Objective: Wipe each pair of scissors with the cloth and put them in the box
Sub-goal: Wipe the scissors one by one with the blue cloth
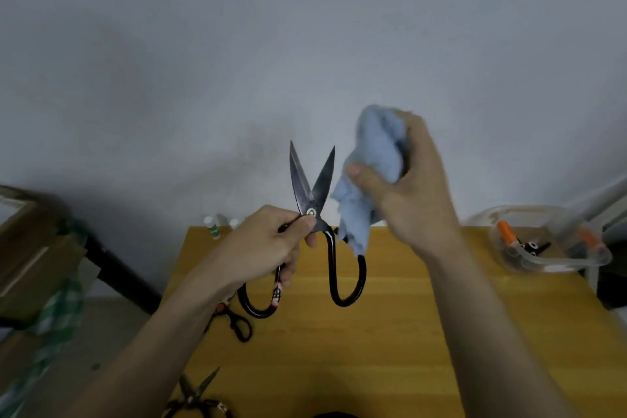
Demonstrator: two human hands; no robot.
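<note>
Soft, even, rather dim indoor light leaves the grey wall (305, 27) flat and bluish, darkening toward the left corner. The wooden tabletop (390, 332) shows a faint sheen and no hard shadows. The right hand (412, 187) and the cloth (369, 166) are motion-blurred. Wide-angle distortion bends the edges, and fine detail is soft throughout.

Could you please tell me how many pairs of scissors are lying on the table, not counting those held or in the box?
2: one pair beneath the left forearm near the left edge, another at the near-left corner, cut off by the frame. More may be hidden.
</note>
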